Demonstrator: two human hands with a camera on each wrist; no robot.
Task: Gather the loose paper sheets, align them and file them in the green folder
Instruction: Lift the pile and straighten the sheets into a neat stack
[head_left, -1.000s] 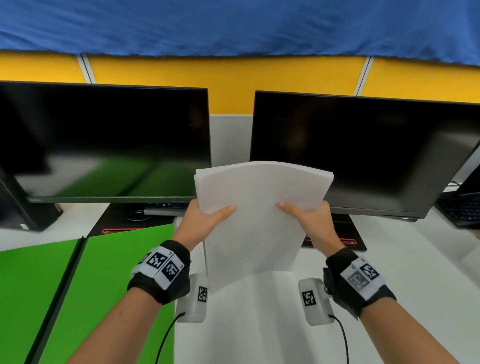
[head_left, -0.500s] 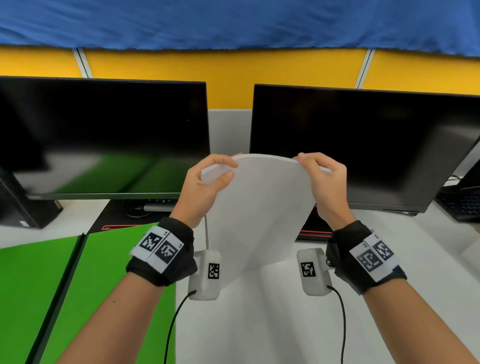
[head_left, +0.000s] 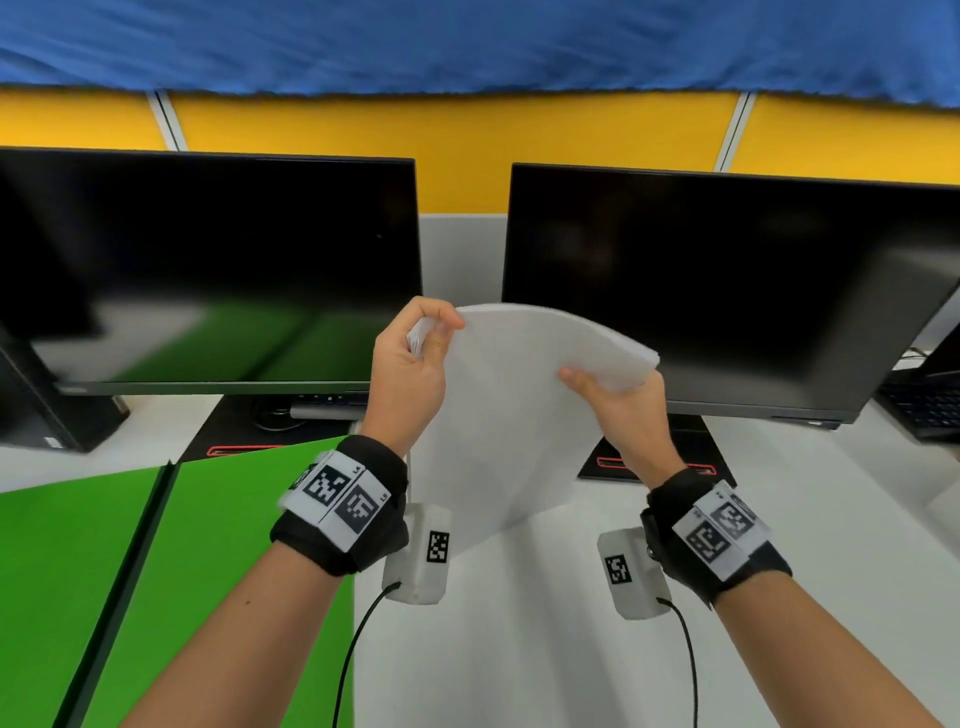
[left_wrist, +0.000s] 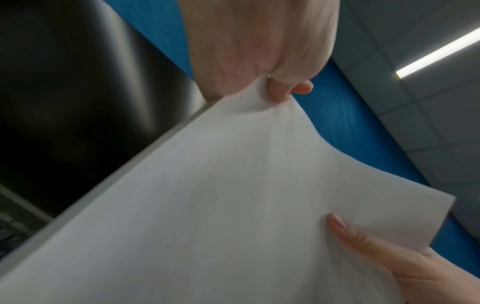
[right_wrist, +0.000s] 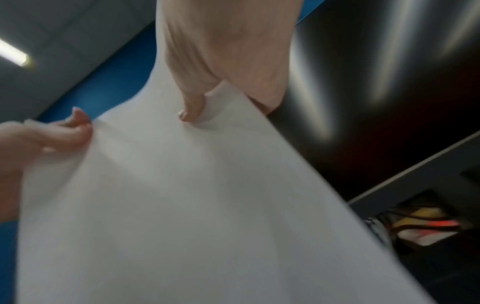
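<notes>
**Head view: grip shifts on the upright stack**

Head view shows the paper sheets (head_left: 511, 415) held upright above the bench (head_left: 519, 649), in front of the two monitors (head_left: 208, 270). Half a second ago both hands curled over the top corners; now the right hand (head_left: 623, 410) has dropped to the stack's right edge, thumb across the front, while the left hand (head_left: 410, 364) still pinches the top left corner between curled fingers. The top edge bows and tilts down to the right. This looks like squaring-up before filing. The green folder (head_left: 218, 545) lies open on the bench at left, not yet holding any sheets.
</notes>
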